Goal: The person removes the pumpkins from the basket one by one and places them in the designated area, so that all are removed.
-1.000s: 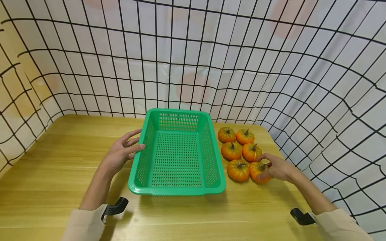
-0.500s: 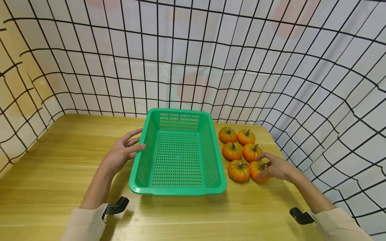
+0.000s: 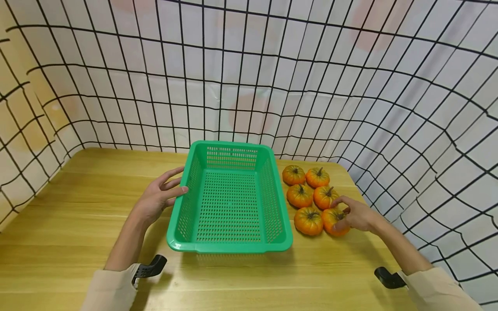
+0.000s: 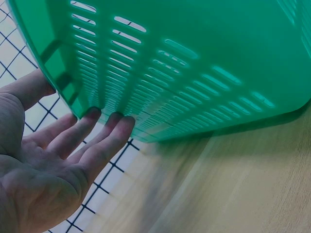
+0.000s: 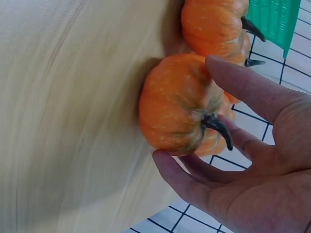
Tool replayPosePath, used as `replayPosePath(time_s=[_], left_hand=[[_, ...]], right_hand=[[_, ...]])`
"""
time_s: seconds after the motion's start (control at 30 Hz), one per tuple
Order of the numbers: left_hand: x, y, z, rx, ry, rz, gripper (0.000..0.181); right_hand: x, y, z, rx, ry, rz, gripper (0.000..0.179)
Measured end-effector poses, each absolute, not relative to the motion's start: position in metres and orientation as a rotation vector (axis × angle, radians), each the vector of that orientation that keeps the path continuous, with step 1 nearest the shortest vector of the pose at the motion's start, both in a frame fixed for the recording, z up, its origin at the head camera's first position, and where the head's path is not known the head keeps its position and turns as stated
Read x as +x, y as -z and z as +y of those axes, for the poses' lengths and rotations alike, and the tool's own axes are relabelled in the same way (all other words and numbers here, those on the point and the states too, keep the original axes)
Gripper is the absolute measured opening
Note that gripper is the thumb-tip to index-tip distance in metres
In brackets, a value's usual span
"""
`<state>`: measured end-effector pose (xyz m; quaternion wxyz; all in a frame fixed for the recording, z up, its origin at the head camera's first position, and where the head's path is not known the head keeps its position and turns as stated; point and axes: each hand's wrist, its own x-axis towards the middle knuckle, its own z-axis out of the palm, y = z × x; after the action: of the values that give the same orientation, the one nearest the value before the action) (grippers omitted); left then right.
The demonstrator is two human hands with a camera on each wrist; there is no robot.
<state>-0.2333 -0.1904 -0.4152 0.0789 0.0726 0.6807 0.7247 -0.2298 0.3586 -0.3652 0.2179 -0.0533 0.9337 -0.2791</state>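
A green perforated plastic basket (image 3: 229, 247) sits in the middle of the wooden table, with nothing inside it. At its left side my left hand (image 3: 153, 198) holds the wall, thumb over the rim and fingertips against the outer slots, as the left wrist view shows. Several small orange pumpkins stand in two columns to the right of the basket. My right hand (image 3: 359, 216) grips the front right pumpkin (image 5: 170, 104), thumb on one side and fingers on the other. Its dark stem points toward the palm. This pumpkin still rests on the table.
The neighbouring front left pumpkin (image 3: 308, 221) stands close beside the gripped one, with others behind. A black wire grid (image 3: 249, 93) backed by pale sheeting encloses the back and sides of the table (image 3: 233, 285).
Both hands, the basket and the pumpkins keep their places. Only the head view shifts very slightly.
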Motion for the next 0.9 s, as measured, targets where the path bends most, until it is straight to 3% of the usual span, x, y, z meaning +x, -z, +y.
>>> replayPosePath(time_s=[0.57, 0.9], left_hand=[[-0.233, 0.415, -0.19, 0.215, -2.179, 2.027, 0.075], [-0.233, 0.416, -0.191, 0.251, -2.175, 2.026, 0.074]], right_hand=[[-0.238, 0.34, 0.343, -0.162, 0.728, 2.653, 0.079], [-0.248, 0.333, 0.316, -0.218, 0.685, 2.732, 0.074]])
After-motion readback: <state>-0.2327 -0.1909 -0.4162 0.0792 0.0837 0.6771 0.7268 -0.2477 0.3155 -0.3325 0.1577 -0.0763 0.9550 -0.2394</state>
